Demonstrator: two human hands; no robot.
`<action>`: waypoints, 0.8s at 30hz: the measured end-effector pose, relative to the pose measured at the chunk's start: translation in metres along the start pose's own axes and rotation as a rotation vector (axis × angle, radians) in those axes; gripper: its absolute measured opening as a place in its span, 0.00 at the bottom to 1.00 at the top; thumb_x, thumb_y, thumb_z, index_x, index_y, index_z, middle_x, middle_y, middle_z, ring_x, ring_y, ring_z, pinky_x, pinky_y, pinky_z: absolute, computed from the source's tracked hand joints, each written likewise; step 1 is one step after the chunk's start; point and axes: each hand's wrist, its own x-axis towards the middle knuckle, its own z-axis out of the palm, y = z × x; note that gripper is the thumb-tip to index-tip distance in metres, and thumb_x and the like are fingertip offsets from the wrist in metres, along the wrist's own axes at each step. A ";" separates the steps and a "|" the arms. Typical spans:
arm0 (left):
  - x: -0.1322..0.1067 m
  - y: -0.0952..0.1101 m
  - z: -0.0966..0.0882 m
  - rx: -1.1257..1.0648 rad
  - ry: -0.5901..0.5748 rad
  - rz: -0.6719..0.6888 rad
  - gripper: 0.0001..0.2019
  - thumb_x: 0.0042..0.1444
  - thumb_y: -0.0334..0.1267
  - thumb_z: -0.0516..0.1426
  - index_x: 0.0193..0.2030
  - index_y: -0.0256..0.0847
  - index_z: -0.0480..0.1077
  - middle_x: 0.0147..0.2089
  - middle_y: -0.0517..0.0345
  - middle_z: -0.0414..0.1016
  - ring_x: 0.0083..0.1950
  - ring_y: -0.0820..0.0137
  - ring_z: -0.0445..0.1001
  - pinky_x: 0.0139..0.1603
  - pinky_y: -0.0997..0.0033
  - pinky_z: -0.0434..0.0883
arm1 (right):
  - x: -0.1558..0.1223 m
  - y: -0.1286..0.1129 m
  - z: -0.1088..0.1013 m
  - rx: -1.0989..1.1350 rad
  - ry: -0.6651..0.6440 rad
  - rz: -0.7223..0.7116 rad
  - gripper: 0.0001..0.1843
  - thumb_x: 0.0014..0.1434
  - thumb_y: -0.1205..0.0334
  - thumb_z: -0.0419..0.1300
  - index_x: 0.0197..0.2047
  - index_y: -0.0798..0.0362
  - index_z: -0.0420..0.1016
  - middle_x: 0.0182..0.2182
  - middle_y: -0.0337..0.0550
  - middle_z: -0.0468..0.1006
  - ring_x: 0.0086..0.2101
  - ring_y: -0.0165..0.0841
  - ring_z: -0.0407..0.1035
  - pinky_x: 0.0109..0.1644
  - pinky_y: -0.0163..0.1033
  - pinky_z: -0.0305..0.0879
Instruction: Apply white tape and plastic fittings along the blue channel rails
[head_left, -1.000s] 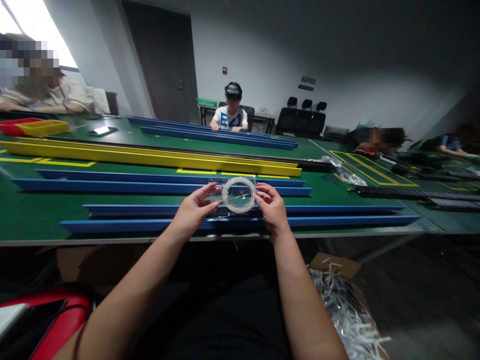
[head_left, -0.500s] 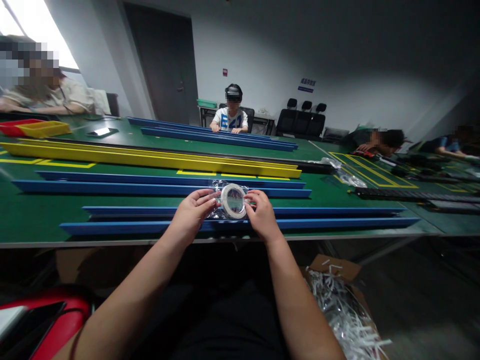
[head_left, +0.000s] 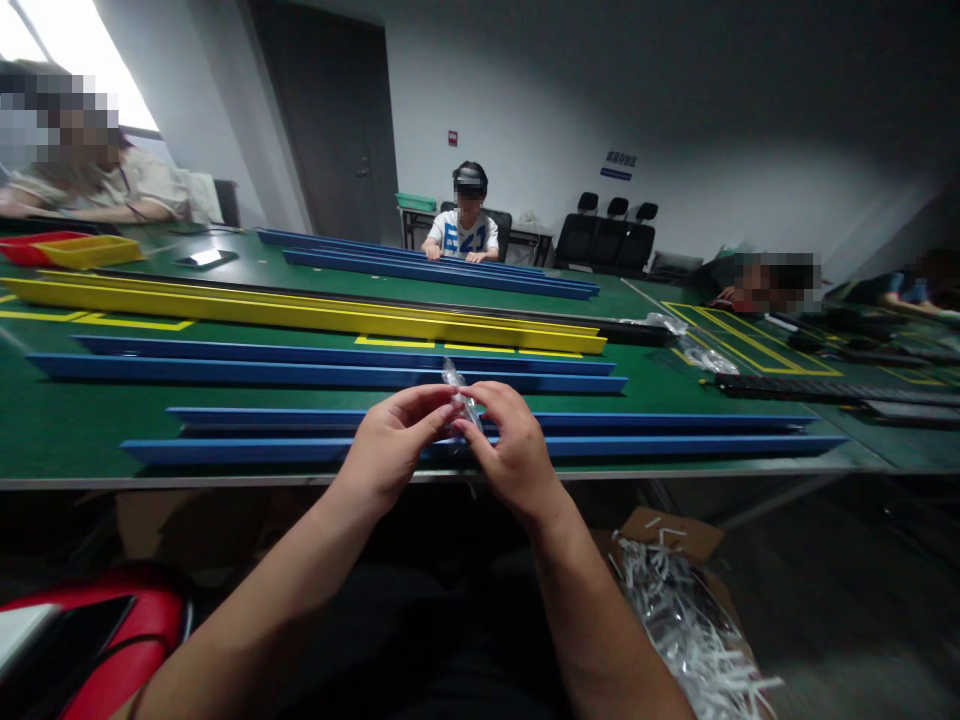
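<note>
Between my two hands, over the near side of the table, a roll of white tape in a clear plastic bag [head_left: 466, 405] is turned nearly edge-on. My left hand [head_left: 391, 440] pinches it from the left with thumb and fingers. From the right, my right hand [head_left: 511, 445] grips it the same way, and the fingertips of both hands almost meet. Much of the roll is hidden by the fingers. Just under the hands lie two long blue channel strips [head_left: 645, 445] along the table's front edge.
More blue strips [head_left: 187, 370] and long yellow strips [head_left: 300, 318] cross the green table [head_left: 67, 435]. Red and yellow trays [head_left: 90, 250] sit at far left. A carton of shredded white strips [head_left: 690, 620] stands below right. A person [head_left: 461, 235] sits opposite; others work at both sides.
The tape roll has turned from facing me to nearly edge-on. My hands have come closer together around it.
</note>
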 end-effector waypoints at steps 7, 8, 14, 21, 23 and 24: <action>-0.011 0.008 0.004 0.089 -0.064 0.102 0.19 0.47 0.43 0.68 0.45 0.40 0.72 0.42 0.52 0.81 0.46 0.60 0.79 0.48 0.59 0.78 | -0.001 -0.011 -0.007 0.130 -0.038 0.097 0.16 0.61 0.65 0.59 0.52 0.45 0.73 0.42 0.41 0.75 0.39 0.32 0.70 0.44 0.39 0.70; -0.012 0.009 0.004 0.098 -0.069 0.114 0.19 0.49 0.43 0.67 0.47 0.41 0.72 0.42 0.52 0.80 0.45 0.60 0.79 0.47 0.59 0.78 | -0.001 -0.012 -0.008 0.146 -0.037 0.107 0.15 0.61 0.65 0.60 0.51 0.46 0.74 0.41 0.41 0.75 0.39 0.32 0.70 0.42 0.38 0.70; -0.021 0.015 0.003 0.171 -0.064 0.210 0.27 0.51 0.41 0.65 0.59 0.48 0.67 0.41 0.57 0.77 0.41 0.65 0.78 0.42 0.65 0.78 | 0.000 -0.021 -0.011 0.263 -0.036 0.177 0.08 0.61 0.61 0.60 0.44 0.48 0.76 0.40 0.41 0.76 0.38 0.31 0.71 0.41 0.37 0.70; -0.025 0.021 0.002 0.540 0.122 0.431 0.19 0.51 0.44 0.65 0.51 0.49 0.76 0.44 0.55 0.70 0.41 0.66 0.73 0.42 0.67 0.75 | -0.004 -0.023 -0.006 0.393 -0.017 0.308 0.10 0.61 0.56 0.62 0.44 0.48 0.79 0.40 0.42 0.79 0.40 0.34 0.74 0.46 0.41 0.72; -0.025 0.025 -0.001 0.668 0.183 0.546 0.14 0.49 0.44 0.66 0.44 0.48 0.79 0.48 0.53 0.69 0.49 0.62 0.71 0.48 0.64 0.74 | -0.004 -0.026 -0.007 0.441 -0.014 0.333 0.10 0.61 0.56 0.62 0.44 0.47 0.80 0.41 0.43 0.80 0.41 0.35 0.74 0.48 0.42 0.72; -0.025 0.026 -0.003 0.692 0.183 0.583 0.11 0.49 0.43 0.66 0.40 0.47 0.79 0.50 0.52 0.69 0.52 0.60 0.70 0.51 0.63 0.73 | -0.005 -0.028 -0.007 0.467 -0.015 0.340 0.09 0.61 0.56 0.62 0.44 0.47 0.80 0.41 0.42 0.80 0.42 0.35 0.75 0.48 0.42 0.73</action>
